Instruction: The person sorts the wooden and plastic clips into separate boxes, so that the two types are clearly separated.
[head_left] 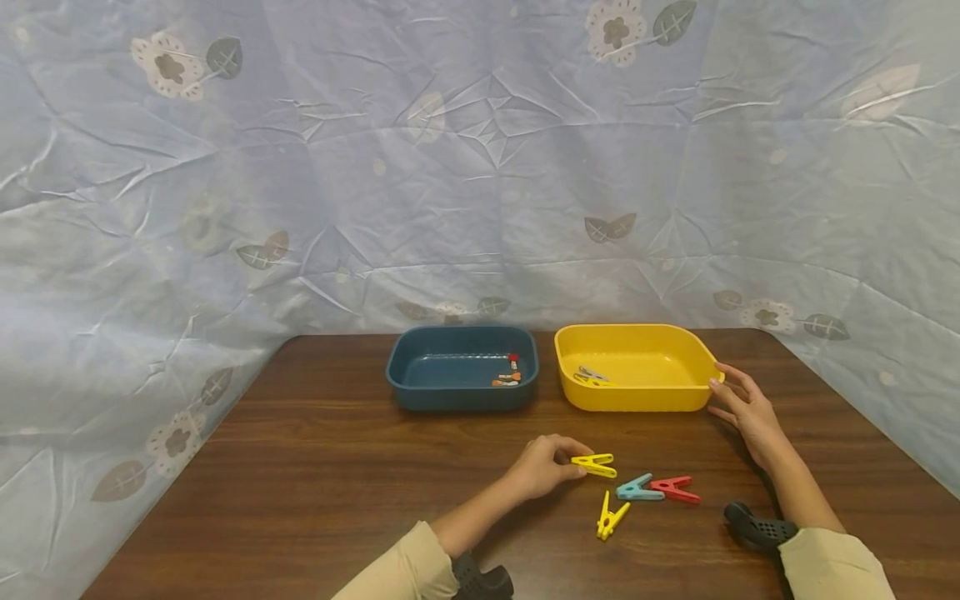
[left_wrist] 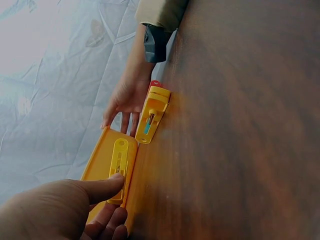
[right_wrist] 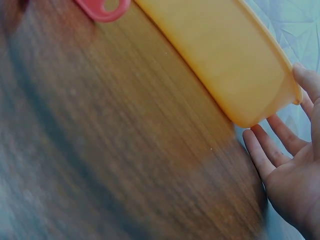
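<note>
My left hand (head_left: 542, 468) pinches a yellow plastic clothespin (head_left: 602, 469) between thumb and fingers, its legs pointing right. In the left wrist view that clothespin (left_wrist: 119, 156) overlaps the yellow tub behind it. My right hand (head_left: 752, 414) grips the right end of the yellow tub (head_left: 637, 400), thumb and forefinger at the rim, the other fingers spread beside the wall. Right of the left hand lie a light blue clothespin (head_left: 640, 490) and a red clothespin (head_left: 677, 492), close together. Nearer me rests another yellow clothespin (head_left: 611, 520).
A dark blue tub (head_left: 461, 400) stands left of the yellow one, holding several small red, orange and white clips (head_left: 508, 377). Inside the yellow tub lie a grey and a yellow clothespin (head_left: 592, 377). A patterned cloth (head_left: 480, 167) hangs behind the brown table (head_left: 315, 467).
</note>
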